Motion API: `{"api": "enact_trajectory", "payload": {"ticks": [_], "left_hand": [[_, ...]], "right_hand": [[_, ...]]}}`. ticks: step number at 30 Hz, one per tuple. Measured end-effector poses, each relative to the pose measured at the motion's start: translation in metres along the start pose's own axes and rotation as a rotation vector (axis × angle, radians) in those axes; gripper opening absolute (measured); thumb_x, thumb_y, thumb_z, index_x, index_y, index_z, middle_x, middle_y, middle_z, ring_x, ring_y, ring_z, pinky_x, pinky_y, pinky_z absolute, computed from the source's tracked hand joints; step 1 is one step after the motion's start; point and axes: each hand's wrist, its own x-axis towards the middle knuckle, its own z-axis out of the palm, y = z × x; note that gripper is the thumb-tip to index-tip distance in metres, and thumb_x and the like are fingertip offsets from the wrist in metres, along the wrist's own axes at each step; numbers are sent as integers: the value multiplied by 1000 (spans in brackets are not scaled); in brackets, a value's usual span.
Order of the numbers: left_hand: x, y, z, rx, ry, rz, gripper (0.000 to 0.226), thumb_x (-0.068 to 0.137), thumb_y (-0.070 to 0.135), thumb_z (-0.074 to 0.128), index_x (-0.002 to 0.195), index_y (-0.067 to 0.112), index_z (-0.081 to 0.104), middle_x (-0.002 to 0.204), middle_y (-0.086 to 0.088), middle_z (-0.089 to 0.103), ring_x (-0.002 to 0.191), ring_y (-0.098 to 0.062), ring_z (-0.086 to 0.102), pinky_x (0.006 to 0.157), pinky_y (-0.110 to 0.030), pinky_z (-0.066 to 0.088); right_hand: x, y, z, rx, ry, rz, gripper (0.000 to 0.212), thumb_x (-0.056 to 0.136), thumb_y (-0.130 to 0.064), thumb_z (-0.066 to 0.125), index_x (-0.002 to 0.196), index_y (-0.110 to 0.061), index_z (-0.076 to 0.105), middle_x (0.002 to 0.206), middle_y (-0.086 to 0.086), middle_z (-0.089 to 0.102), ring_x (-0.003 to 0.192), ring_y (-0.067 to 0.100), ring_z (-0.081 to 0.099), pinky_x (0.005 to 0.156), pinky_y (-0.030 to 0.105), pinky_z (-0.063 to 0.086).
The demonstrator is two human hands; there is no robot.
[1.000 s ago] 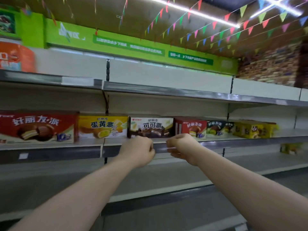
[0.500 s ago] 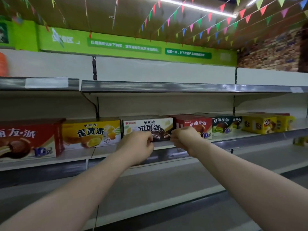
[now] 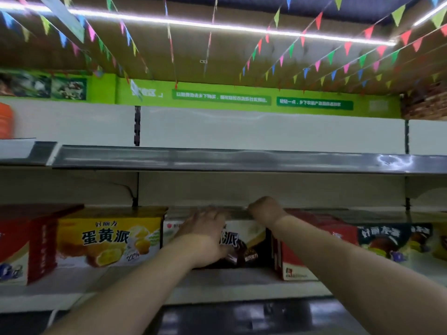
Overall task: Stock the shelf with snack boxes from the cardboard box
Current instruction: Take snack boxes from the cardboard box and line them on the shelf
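The white-and-brown cocoa pie snack box [image 3: 244,240] stands on the middle shelf [image 3: 217,290] between a yellow box and a red one. My left hand [image 3: 205,234] lies against its front face, fingers stretched up to the top edge. My right hand [image 3: 264,210] sits on the box's top right corner with fingers curled over it. Both forearms reach in from below. The cardboard box is out of view.
A yellow egg-yolk pie box [image 3: 108,238] and a big red box [image 3: 24,245] stand to the left. To the right are a red box [image 3: 314,240] and a dark green box [image 3: 387,238]. The upper shelf [image 3: 217,160] overhangs close above.
The view has come closer to the shelf. Both hands moved from the box's lower front edge up to its front face and top, and the box sits deeper on the shelf.
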Motion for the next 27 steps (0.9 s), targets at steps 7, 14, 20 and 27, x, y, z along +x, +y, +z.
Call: {"api": "enact_trajectory", "payload": {"ticks": [7, 14, 20, 27], "left_hand": [[38, -29, 16, 158, -45, -33, 93, 70, 75, 62, 146, 29, 34, 154, 0, 34, 140, -20, 31, 116, -44, 17], [39, -39, 22, 128, 29, 15, 93, 68, 74, 65, 145, 32, 34, 141, 2, 50, 125, -21, 49, 95, -32, 45], [41, -44, 26, 161, 101, 48, 93, 69, 76, 63, 145, 31, 35, 141, 0, 50, 126, -22, 49, 96, -33, 44], [39, -49, 27, 164, 104, 48, 95, 67, 78, 61, 145, 30, 36, 137, -1, 54, 122, -23, 53, 95, -37, 48]], "right_hand": [[35, -19, 10, -491, -191, -114, 39, 103, -24, 38, 130, -1, 54, 134, 15, 55, 116, 27, 55, 93, 29, 42], [56, -20, 13, -506, -251, -26, 39, 102, -32, 43, 131, -9, 54, 136, 10, 52, 117, 24, 54, 97, 32, 42], [64, -14, 15, -445, -271, 40, 45, 100, -38, 47, 132, -8, 53, 141, 11, 48, 124, 27, 50, 97, 31, 40], [72, -14, 20, -407, -292, 65, 37, 96, -36, 55, 109, -3, 66, 118, 14, 65, 101, 30, 64, 91, 35, 49]]}}
